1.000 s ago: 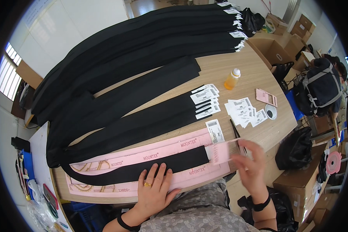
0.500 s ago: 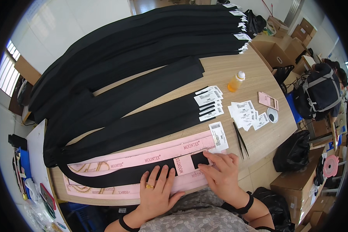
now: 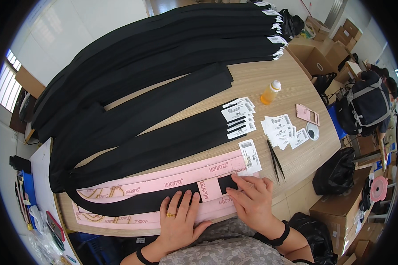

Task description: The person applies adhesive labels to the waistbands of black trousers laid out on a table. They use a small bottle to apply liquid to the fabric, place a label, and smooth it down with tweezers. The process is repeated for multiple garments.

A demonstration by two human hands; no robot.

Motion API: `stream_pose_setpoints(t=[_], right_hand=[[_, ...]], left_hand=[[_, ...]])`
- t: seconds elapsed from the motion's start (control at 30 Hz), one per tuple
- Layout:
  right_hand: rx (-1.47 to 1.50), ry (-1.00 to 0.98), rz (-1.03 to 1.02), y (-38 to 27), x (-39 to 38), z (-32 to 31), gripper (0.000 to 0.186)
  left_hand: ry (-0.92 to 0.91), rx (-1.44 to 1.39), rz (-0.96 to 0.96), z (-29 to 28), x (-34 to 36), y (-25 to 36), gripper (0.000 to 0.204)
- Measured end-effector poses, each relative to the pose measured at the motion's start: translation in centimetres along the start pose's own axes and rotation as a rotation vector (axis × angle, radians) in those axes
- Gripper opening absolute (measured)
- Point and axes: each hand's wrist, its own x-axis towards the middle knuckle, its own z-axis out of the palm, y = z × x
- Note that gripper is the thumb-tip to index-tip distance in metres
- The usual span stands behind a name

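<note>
A long black fabric strip (image 3: 141,202) curves across pink printed sheets (image 3: 170,183) at the table's front edge. My left hand (image 3: 179,218), with a gold ring, lies on it, fingers stretched out and pressing it down. Thumb and fingertips of my right hand (image 3: 254,203) pinch the strip's right end. Between my hands a narrow pink printed band (image 3: 209,190) crosses the strip. Just beyond my right hand lies a white label (image 3: 250,155) at the sheets' right edge. The tip of the strip is hidden under my right fingers.
More black strips (image 3: 163,48) with white labels cover the table's far side; a labelled stack (image 3: 185,128) lies nearer. To the right are black tweezers (image 3: 275,161), loose labels (image 3: 278,130), an orange-filled bottle (image 3: 270,92), a pink card (image 3: 306,114) and a round white container (image 3: 312,131).
My right fingertips have shifted very slightly at the strip's end. My left hand stays flat on the strip, and the things on the table have not moved.
</note>
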Motion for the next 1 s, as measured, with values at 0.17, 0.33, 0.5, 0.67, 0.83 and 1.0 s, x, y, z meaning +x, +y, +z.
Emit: stream_pose_setpoints(t=[0.17,0.33,0.5,0.67,0.83,1.0], right_hand=[[0.008,-0.014,0.014,0.2,0.0,0.1,0.024],[0.183,0.002,0.046,1.2,-0.1,-0.3,0.027],[0.143,-0.035,-0.089,3.3,-0.2,-2.0,0.034],[-0.034,-0.083,-0.219,3.4,-0.5,-1.8,0.033],[-0.176,-0.178,-0.312,2.7,0.2,-2.4,0.023],[-0.22,-0.178,-0.33,2.4,0.3,-2.2,0.024]], left_hand=[[-0.028,0.019,0.002,-0.2,0.2,0.2,0.076],[-0.034,0.038,0.002,0.0,0.1,0.3,0.076],[-0.042,0.058,0.0,-0.2,0.1,0.4,0.076],[-0.045,0.065,0.002,0.1,0.1,0.3,0.075],[-0.049,0.081,-0.002,0.0,0.0,0.4,0.074],[-0.032,0.041,0.008,-0.3,0.5,0.5,0.074]])
